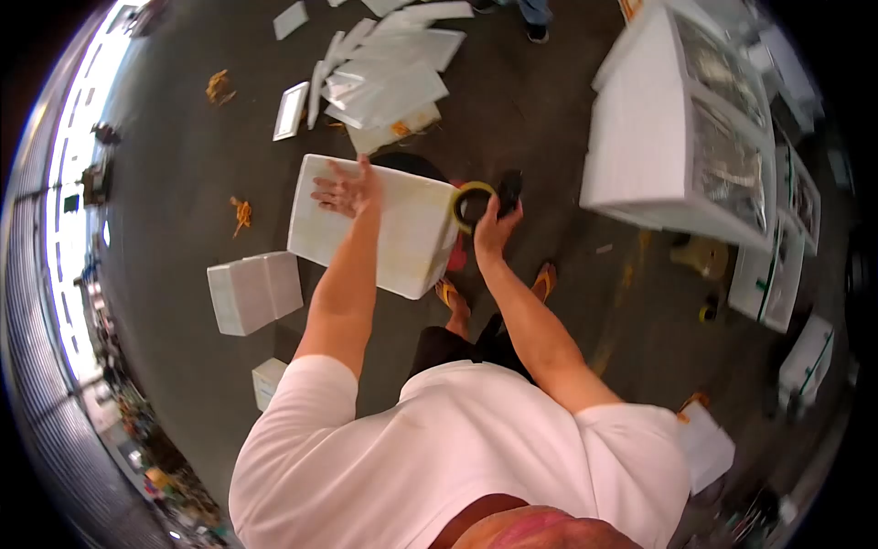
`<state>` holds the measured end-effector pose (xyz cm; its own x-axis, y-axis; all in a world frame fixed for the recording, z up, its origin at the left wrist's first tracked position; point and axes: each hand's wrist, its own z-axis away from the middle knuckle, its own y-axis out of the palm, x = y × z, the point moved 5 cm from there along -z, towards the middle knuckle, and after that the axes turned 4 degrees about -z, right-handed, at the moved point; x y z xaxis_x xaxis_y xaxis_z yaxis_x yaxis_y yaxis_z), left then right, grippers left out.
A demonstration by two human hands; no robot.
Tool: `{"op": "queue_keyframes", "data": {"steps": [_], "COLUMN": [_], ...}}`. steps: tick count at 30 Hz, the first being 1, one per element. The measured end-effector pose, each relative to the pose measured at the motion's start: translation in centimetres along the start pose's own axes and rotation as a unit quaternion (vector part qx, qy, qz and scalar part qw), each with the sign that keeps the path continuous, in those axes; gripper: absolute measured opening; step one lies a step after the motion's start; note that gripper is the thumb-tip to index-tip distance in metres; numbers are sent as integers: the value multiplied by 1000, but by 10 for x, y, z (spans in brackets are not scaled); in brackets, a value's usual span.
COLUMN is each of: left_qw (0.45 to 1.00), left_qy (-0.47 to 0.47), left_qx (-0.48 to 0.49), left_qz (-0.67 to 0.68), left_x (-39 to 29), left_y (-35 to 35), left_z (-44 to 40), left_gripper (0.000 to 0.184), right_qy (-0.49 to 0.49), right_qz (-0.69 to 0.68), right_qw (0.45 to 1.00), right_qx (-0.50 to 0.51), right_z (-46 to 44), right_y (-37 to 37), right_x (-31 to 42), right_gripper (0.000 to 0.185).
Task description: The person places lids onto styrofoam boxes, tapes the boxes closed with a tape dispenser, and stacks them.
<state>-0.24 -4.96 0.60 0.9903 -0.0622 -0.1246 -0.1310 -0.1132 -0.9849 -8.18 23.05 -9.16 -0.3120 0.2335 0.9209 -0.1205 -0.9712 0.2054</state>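
Note:
A white foam box (pixel 412 224) stands in front of me, its large pale face turned up. My left hand (pixel 346 189) lies on that face near its far left part, fingers spread. At the right end of the box, my right hand (pixel 497 229) is closed round a black tape dispenser (pixel 509 188). A yellowish roll of tape (pixel 457 207) sits on the dispenser, beside the box's right edge. Something red shows low behind the box's right side.
White foam sheets (pixel 389 82) lie piled beyond the box. Smaller white boxes (pixel 256 291) stand at the left. Large stacked foam boxes (pixel 640 137) with clear-wrapped contents rise at the right. Orange scraps (pixel 241 214) lie on the floor. Another person's leg (pixel 536 16) shows at the top.

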Motion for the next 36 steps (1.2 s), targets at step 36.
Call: {"op": "queue_keyframes", "data": {"steps": [36], "left_qw": [751], "left_qy": [-328], "left_qx": [299], "left_qz": [490], "left_x": [320], "left_y": [-5], "left_z": [-21], "left_gripper": [68], "right_qy": [227], "right_qz": [-42], "right_qw": [910], "right_qx": [345], "right_z": [77], "right_y": [159], "right_x": [120], "right_gripper": [41]}}
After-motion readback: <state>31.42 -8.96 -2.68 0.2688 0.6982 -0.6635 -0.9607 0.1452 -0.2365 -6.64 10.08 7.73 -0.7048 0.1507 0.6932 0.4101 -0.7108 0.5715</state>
